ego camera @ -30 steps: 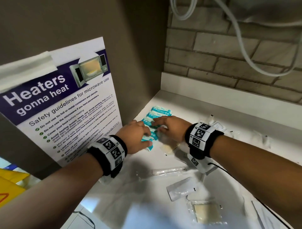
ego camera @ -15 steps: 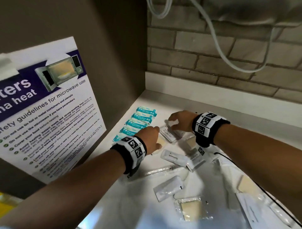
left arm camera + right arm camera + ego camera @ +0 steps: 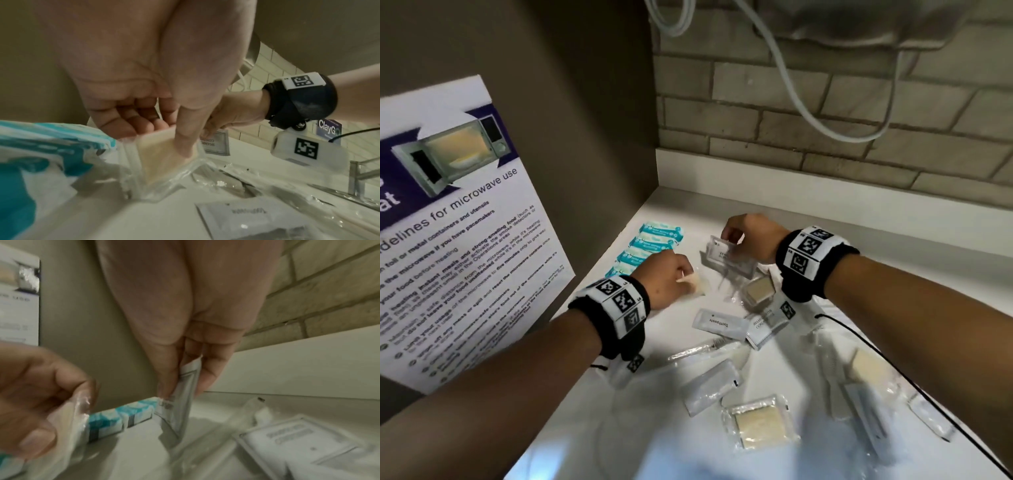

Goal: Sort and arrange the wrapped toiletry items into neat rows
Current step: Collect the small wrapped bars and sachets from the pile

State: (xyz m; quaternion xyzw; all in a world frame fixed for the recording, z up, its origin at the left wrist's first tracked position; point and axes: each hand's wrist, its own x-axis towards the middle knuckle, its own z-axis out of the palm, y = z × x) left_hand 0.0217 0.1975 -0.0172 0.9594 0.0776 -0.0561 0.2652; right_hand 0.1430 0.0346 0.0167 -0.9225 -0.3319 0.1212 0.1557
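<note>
On the white counter [image 3: 825, 222] a row of teal-and-white packets [image 3: 654, 241] lies along the left wall. My left hand [image 3: 671, 277] pinches a clear-wrapped cream soap bar [image 3: 164, 157] just right of that row, tilted up off the counter. My right hand [image 3: 750, 236] pinches a white sachet [image 3: 183, 394] between thumb and fingers, held on edge above the counter. More sachets lie around: a toothpaste sachet [image 3: 719, 323], a shampoo sachet [image 3: 767, 325] and further wrapped soaps [image 3: 758, 426].
A microwave safety poster [image 3: 458, 240] leans on the brown left wall. A brick wall [image 3: 825, 113] with a white cable [image 3: 808, 113] stands behind. A black wire [image 3: 893, 370] runs from my right wrist across the counter. A tap [image 3: 357, 170] shows at the right.
Both hands left the teal packet row and moved right. My left hand has picked up a wrapped soap; my right hand has lifted a white sachet off the pile.
</note>
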